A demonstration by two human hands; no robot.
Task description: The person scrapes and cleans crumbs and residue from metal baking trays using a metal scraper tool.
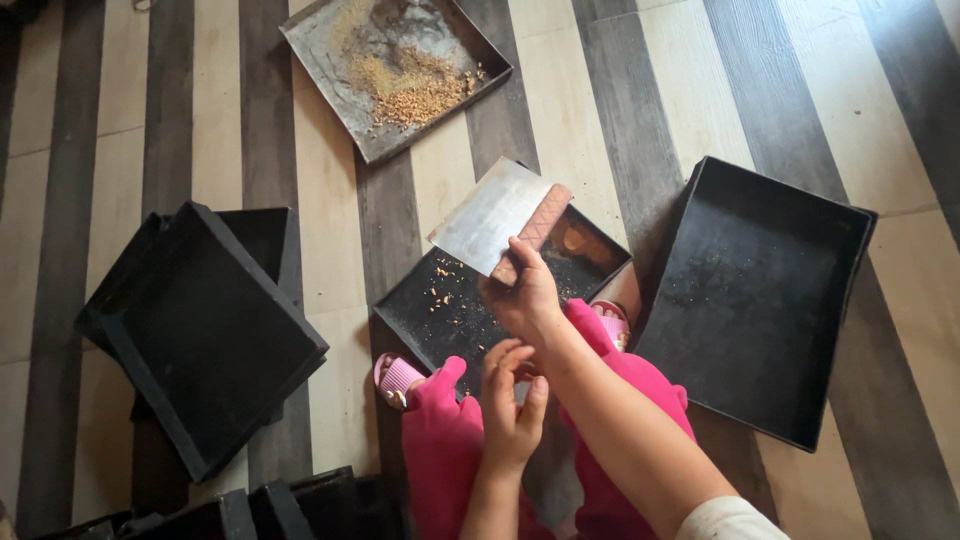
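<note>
Head view here, looking straight down at what we're doing: our right hand (522,295) is clamped on the wooden handle of a flat metal scraper (497,218), blade tilted up and away over the far edge of a dark baking tray (440,320) that sits on the floor between our feet. A few crumbs lie on that tray's left part. Our left hand (512,400) hovers just near of the right one, fingers loosely curled, holding nothing as far as we can tell, maybe steadying the tray's near edge.

Looks like we're mid-scrape, clearing baked bits off this tray. Next stroke probably needs the blade laid flatter and pushed through the crumbs while the tray is held steady.

Around it: a bigger empty black tray (755,300) just to the right, a stack of black trays (195,330) well off to the left, and a grey tray with a crumb pile (395,75) far up. Pink trousers, pink slippers, striped floor (620,120).
</note>
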